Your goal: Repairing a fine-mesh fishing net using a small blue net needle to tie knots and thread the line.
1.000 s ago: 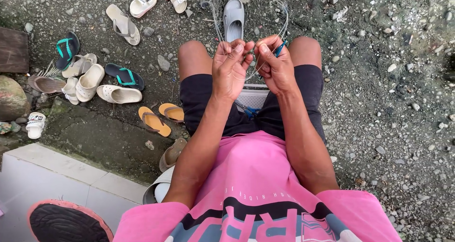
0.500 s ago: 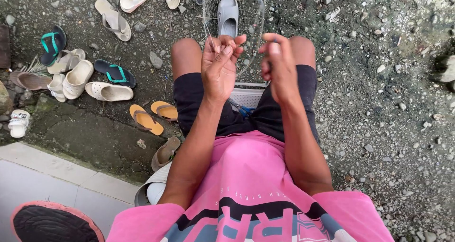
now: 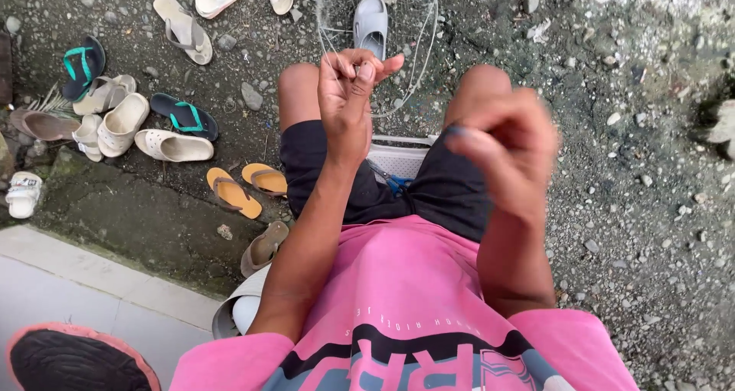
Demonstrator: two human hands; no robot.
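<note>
My left hand point(image 3: 348, 92) is raised above my left knee, its thumb and fingers pinched on a thin pale line of a fine, see-through net point(image 3: 417, 50). The net hangs in front of my knees, over the gravel. My right hand point(image 3: 509, 142) is blurred, nearer to my body over my right thigh, with its fingers curled shut. A small dark-blue tool tip point(image 3: 456, 131) shows at its fingertips. I wear a pink shirt and black shorts. A white perforated plastic piece point(image 3: 398, 160) lies between my thighs.
Several sandals and slippers lie on the gravel at the left, including a grey slide point(image 3: 371, 25), an orange pair point(image 3: 233, 190) and teal-strapped flip-flops point(image 3: 184, 115). A pale tiled ledge point(image 3: 92, 299) runs along the lower left, with a black red-rimmed shoe point(image 3: 73, 360) on it.
My right hand has pulled away from the left, back toward my body and to the right. The left hand stays raised, pinching the line. The view has shifted slightly.
</note>
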